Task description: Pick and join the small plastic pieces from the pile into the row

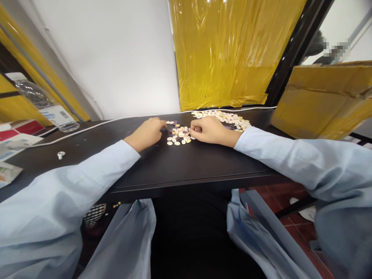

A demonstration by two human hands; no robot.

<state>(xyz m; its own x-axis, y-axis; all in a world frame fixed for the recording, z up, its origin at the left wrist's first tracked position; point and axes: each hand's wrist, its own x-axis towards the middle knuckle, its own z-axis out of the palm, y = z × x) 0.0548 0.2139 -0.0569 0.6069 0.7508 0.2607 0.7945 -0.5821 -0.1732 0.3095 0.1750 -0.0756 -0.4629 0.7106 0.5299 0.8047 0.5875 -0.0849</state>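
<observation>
Small pale oval pieces (pixel 181 135), like buttons with dark marks, lie in a loose cluster on the black table (pixel 174 164). A few among them look yellow or purple. At the cluster's left edge is my left hand (pixel 147 134), its fingers bent, the index fingertip by a short row of pieces and the thumb apart from it. On the other side my right hand (pixel 211 130) has thumb and index finger pinched together at the cluster's edge. What sits in that pinch is too small to make out. Behind my right hand spreads a larger pile of similar pieces (pixel 229 117).
A clear plastic bottle (pixel 48 104) stands at the far left near printed packets (pixel 14 143). A white earbud (pixel 61 155) lies left of my left hand. The white cable (pixel 116 121) runs along the back edge. At right stands a taped cardboard box (pixel 322 100).
</observation>
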